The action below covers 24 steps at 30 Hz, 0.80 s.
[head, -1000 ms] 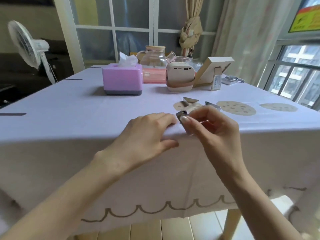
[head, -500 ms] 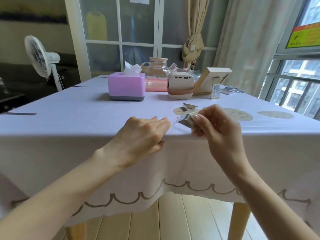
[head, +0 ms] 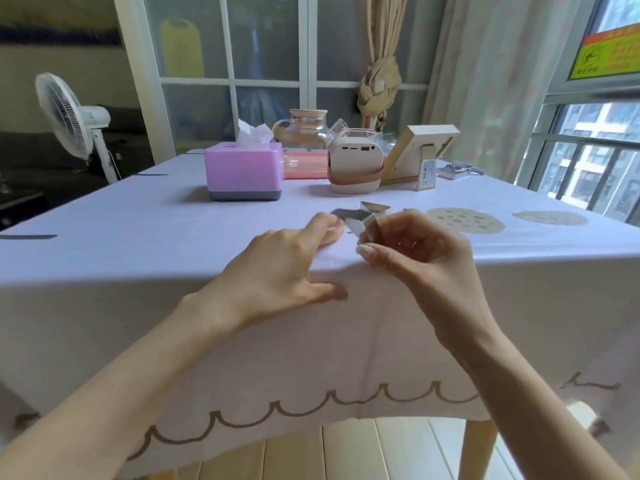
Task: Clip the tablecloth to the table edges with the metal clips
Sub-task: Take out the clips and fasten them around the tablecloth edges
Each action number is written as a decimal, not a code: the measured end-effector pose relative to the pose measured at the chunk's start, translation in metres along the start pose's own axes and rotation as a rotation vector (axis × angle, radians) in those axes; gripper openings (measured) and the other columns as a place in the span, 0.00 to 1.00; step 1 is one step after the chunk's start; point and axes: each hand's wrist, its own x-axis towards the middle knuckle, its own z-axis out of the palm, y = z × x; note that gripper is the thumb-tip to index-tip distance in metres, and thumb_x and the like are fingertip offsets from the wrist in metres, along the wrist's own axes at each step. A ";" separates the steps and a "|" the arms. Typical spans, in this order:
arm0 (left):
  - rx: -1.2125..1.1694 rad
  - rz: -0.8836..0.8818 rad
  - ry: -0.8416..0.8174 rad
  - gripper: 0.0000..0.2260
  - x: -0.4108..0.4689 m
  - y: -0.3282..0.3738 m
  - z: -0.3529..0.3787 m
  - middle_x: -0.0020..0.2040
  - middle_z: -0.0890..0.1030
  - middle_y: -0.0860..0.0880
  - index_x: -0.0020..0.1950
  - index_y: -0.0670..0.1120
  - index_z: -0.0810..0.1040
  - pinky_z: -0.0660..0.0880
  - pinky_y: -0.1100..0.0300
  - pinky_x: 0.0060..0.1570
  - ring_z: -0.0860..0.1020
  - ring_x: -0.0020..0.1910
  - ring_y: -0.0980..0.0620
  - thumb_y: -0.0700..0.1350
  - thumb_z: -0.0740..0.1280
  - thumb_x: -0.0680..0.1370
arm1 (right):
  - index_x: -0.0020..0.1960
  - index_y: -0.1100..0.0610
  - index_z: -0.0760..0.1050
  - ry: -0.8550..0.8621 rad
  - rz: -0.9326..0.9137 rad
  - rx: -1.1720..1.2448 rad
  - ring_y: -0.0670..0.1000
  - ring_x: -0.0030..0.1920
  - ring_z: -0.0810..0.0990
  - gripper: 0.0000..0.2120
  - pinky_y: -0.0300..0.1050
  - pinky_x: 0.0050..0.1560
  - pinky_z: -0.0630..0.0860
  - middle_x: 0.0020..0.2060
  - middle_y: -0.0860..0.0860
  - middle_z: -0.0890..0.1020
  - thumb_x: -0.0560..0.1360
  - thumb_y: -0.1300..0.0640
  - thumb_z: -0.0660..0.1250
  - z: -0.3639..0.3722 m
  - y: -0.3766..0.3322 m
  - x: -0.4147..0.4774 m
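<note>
The left hand [head: 277, 268] lies across the near edge of the counter [head: 479, 448]. Its fingers are straight on top and its thumb rests against the hanging drop, pressing the tablecloth [head: 242, 358] smooth. At its 3 o'clock, the right hand [head: 426, 268] has its fingers pinched on one metal clip [head: 362, 227], held just above the edge and not yet on it. To do this well, I judge the clip's mouth should meet the edge squarely and slide on level while the left hand holds the cloth taut, so no wrinkle gets trapped. By count there is one clip in hand and at least two loose clips [head: 375, 206] at its 12 o'clock, with one tablecloth.
</note>
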 end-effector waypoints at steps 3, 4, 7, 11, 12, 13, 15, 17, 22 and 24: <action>-0.267 -0.119 0.191 0.30 0.001 0.009 -0.002 0.62 0.78 0.53 0.55 0.50 0.63 0.73 0.57 0.57 0.77 0.60 0.55 0.67 0.66 0.63 | 0.38 0.59 0.77 0.075 -0.011 0.023 0.48 0.35 0.77 0.06 0.37 0.37 0.74 0.32 0.49 0.79 0.67 0.66 0.73 0.006 -0.001 -0.003; -0.340 -0.128 0.232 0.28 0.001 0.010 -0.001 0.60 0.79 0.53 0.54 0.50 0.64 0.74 0.57 0.57 0.78 0.58 0.56 0.66 0.65 0.64 | 0.38 0.58 0.77 0.110 -0.018 0.019 0.49 0.34 0.76 0.06 0.37 0.35 0.74 0.31 0.50 0.78 0.68 0.64 0.73 0.007 -0.001 -0.005; -0.352 0.028 0.212 0.19 0.002 0.010 0.000 0.59 0.77 0.57 0.59 0.54 0.68 0.76 0.54 0.56 0.78 0.57 0.59 0.62 0.64 0.74 | 0.39 0.58 0.77 0.154 -0.061 0.023 0.49 0.32 0.75 0.06 0.37 0.34 0.73 0.30 0.52 0.77 0.68 0.61 0.74 0.010 0.001 -0.011; -0.189 0.119 0.205 0.11 0.001 0.008 0.002 0.52 0.76 0.67 0.54 0.59 0.67 0.77 0.54 0.48 0.77 0.52 0.60 0.59 0.56 0.75 | 0.43 0.61 0.78 0.117 -0.066 0.057 0.49 0.32 0.75 0.09 0.37 0.37 0.73 0.34 0.54 0.78 0.65 0.61 0.74 0.014 0.014 -0.021; -0.150 0.118 0.196 0.11 0.000 0.008 0.003 0.55 0.76 0.66 0.56 0.60 0.66 0.76 0.54 0.47 0.77 0.52 0.58 0.59 0.56 0.75 | 0.43 0.62 0.78 0.096 -0.079 0.061 0.50 0.35 0.76 0.10 0.39 0.40 0.74 0.37 0.56 0.79 0.64 0.61 0.75 0.015 0.018 -0.022; -0.124 0.119 0.187 0.12 0.000 0.006 0.003 0.56 0.77 0.63 0.58 0.61 0.65 0.76 0.53 0.47 0.77 0.53 0.56 0.58 0.57 0.75 | 0.43 0.64 0.78 0.083 -0.093 0.074 0.53 0.39 0.78 0.11 0.42 0.43 0.75 0.39 0.58 0.80 0.64 0.60 0.76 0.016 0.021 -0.024; -0.134 0.117 0.164 0.14 0.000 0.005 0.002 0.57 0.78 0.61 0.61 0.63 0.64 0.75 0.52 0.49 0.77 0.57 0.57 0.57 0.58 0.75 | 0.40 0.67 0.77 0.104 -0.117 0.096 0.55 0.43 0.79 0.13 0.44 0.46 0.76 0.41 0.61 0.79 0.64 0.58 0.74 0.016 0.026 -0.025; -0.206 0.110 0.152 0.13 0.001 0.003 0.002 0.55 0.79 0.64 0.60 0.63 0.66 0.75 0.52 0.52 0.76 0.57 0.63 0.58 0.58 0.75 | 0.37 0.66 0.77 0.148 -0.152 0.093 0.54 0.43 0.79 0.11 0.44 0.46 0.75 0.39 0.61 0.79 0.63 0.58 0.73 0.016 0.029 -0.025; -0.221 0.155 0.240 0.10 0.000 0.001 0.006 0.49 0.82 0.59 0.56 0.57 0.74 0.76 0.51 0.46 0.81 0.48 0.55 0.56 0.57 0.79 | 0.38 0.55 0.77 0.206 -0.328 -0.100 0.56 0.50 0.79 0.04 0.54 0.52 0.73 0.41 0.49 0.82 0.67 0.56 0.72 0.020 0.037 -0.034; -0.112 0.210 0.302 0.11 -0.001 0.003 0.007 0.44 0.83 0.56 0.57 0.56 0.73 0.75 0.53 0.37 0.79 0.39 0.51 0.56 0.55 0.79 | 0.39 0.53 0.77 0.249 -0.356 -0.123 0.53 0.54 0.79 0.04 0.49 0.55 0.72 0.40 0.47 0.82 0.67 0.56 0.72 0.021 0.039 -0.036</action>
